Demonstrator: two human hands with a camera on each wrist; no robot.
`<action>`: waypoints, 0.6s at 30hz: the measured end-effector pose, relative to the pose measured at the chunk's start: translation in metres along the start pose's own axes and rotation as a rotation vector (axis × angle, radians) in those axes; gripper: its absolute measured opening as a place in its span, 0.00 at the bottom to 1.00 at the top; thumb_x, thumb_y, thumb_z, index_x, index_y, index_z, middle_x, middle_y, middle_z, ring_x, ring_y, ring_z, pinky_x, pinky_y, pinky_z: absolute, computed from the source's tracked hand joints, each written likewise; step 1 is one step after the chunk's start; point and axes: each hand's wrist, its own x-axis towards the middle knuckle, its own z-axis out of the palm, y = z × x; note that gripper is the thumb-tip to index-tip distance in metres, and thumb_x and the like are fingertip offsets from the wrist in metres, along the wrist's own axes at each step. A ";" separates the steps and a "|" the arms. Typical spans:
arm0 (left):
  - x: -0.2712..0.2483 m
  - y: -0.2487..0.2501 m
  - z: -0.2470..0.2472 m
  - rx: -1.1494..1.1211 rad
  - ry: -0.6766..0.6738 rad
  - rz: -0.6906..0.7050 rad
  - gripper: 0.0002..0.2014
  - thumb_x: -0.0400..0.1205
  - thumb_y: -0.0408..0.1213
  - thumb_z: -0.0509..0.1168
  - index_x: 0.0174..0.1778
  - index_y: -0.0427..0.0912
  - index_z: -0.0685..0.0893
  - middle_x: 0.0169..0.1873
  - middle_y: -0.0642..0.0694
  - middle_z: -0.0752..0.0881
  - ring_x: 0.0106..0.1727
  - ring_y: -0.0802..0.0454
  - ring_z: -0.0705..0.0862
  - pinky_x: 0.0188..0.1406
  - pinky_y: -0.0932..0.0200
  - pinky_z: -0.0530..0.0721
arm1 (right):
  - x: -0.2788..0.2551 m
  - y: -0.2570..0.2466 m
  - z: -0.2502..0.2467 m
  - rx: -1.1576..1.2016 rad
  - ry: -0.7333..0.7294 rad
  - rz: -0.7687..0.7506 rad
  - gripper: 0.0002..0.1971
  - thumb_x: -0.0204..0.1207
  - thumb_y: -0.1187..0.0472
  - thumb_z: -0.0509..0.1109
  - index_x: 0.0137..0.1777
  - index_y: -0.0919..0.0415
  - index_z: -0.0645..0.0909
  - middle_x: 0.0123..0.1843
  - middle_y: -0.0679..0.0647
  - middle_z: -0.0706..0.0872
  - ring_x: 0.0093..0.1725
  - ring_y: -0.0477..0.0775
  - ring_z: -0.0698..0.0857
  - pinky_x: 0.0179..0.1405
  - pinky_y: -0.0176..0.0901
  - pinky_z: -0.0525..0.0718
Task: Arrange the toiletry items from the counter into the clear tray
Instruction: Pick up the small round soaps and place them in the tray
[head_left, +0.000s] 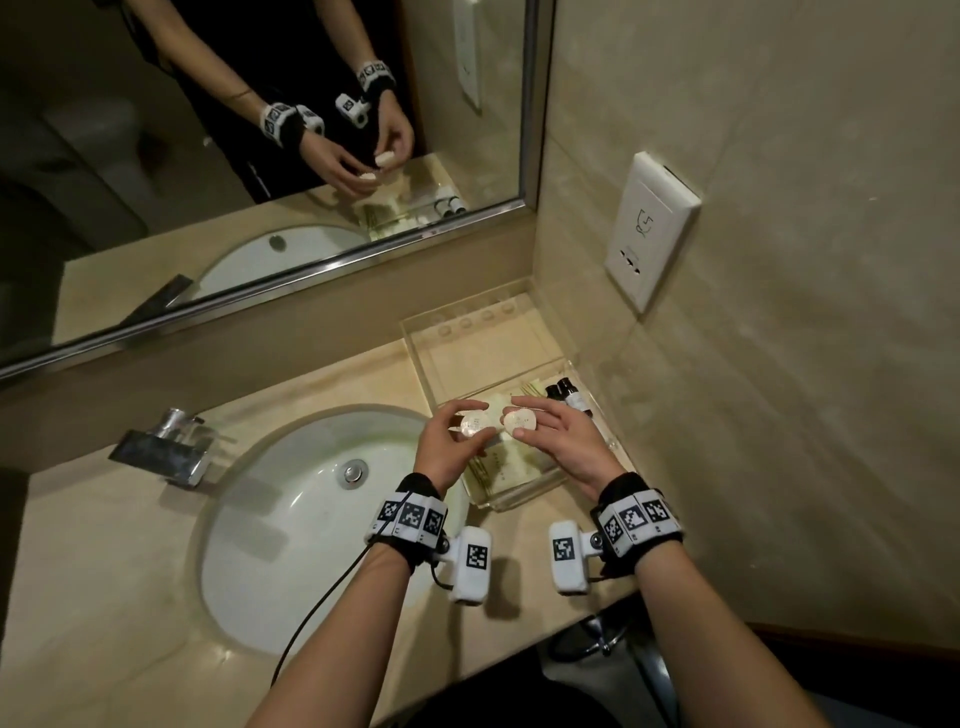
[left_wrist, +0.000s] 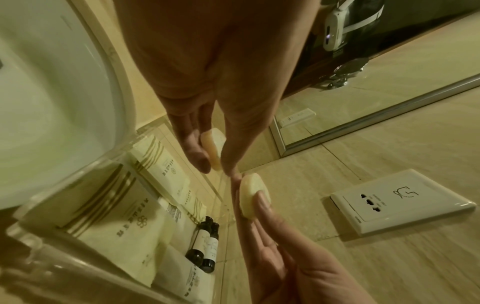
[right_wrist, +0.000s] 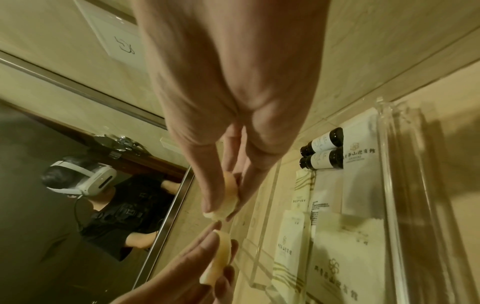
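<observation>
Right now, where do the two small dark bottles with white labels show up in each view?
Head: two small dark bottles with white labels lie at the right edge of the clear tray, just beyond the right hand.
Left wrist: bottles at lower centre, side by side, left of the right hand.
Right wrist: bottles at right of centre, side by side.
Shared landmark: white wall socket plate.

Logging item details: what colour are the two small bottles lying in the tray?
Dark, near black, with white labels. The two small bottles show best in the right wrist view.
</observation>
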 end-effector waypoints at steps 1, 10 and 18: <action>0.002 -0.002 -0.001 0.007 -0.007 0.005 0.12 0.74 0.34 0.75 0.49 0.55 0.86 0.59 0.40 0.85 0.45 0.38 0.86 0.43 0.49 0.90 | 0.001 0.000 -0.001 0.011 0.055 0.003 0.22 0.71 0.72 0.77 0.66 0.60 0.82 0.62 0.56 0.90 0.61 0.53 0.89 0.54 0.42 0.88; 0.024 -0.012 -0.018 -0.022 0.023 -0.150 0.15 0.73 0.30 0.76 0.53 0.40 0.82 0.47 0.41 0.84 0.44 0.40 0.87 0.48 0.37 0.89 | 0.013 -0.006 -0.013 -0.158 0.540 0.027 0.14 0.74 0.71 0.75 0.58 0.60 0.85 0.52 0.55 0.89 0.43 0.45 0.87 0.34 0.28 0.86; 0.038 -0.013 -0.012 0.049 -0.018 -0.125 0.14 0.76 0.30 0.72 0.56 0.36 0.82 0.52 0.40 0.84 0.38 0.54 0.84 0.35 0.66 0.86 | 0.026 0.003 -0.020 -0.332 0.582 0.115 0.12 0.69 0.67 0.80 0.51 0.57 0.86 0.44 0.53 0.87 0.42 0.48 0.87 0.37 0.31 0.86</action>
